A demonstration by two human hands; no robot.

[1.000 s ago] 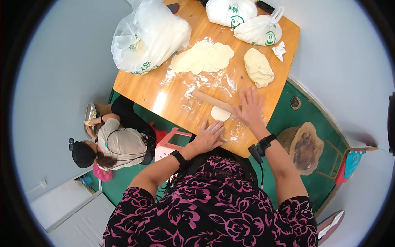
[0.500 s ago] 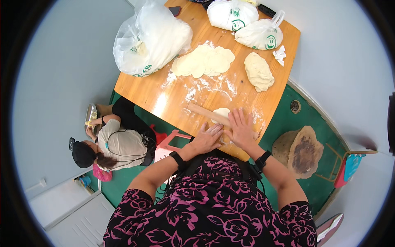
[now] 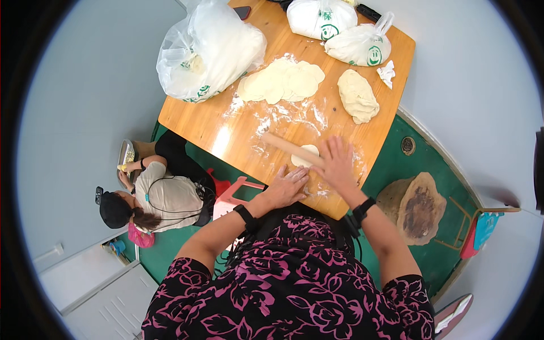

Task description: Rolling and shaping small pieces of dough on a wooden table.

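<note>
The pale-wood rolling pin (image 3: 280, 143), its right end under the flattened right hand (image 3: 338, 164), has shifted farther over a small cream dough disc (image 3: 310, 149), left hand (image 3: 286, 186) resting apart near it, thin overlapping cream rounds (image 3: 282, 83) seemingly done beyond, and an oblong cream lump (image 3: 358, 96) unrolled far right.

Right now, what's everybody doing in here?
The person's right hand is on one end of a rolling pin, which lies across a small circle of dough on the wooden table. Their left hand is by the near edge of that circle. Farther back are a pile of flat dough circles and, to its right, a big lump of dough. Off to the left, another person sits with hands at a tray.
</note>
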